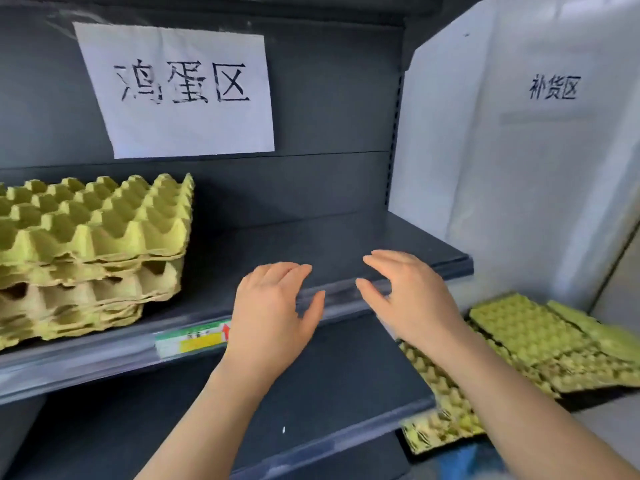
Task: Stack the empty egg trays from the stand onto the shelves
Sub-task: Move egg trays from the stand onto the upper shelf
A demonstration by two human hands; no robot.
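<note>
A stack of several yellow-green empty egg trays (90, 251) sits on the left of the dark upper shelf (339, 244). More green egg trays (530, 330) lie on a low stand at the lower right, some overlapping and skewed. My left hand (273, 313) hovers open over the shelf's front edge, holding nothing. My right hand (412, 296) is beside it, fingers spread, also empty, partly covering the trays on the stand.
A paper sign (176, 88) hangs on the shelf's back panel. A white board (519, 133) with writing stands to the right. A price label (192, 339) is on the shelf rail. A lower dark shelf (311, 393) runs beneath.
</note>
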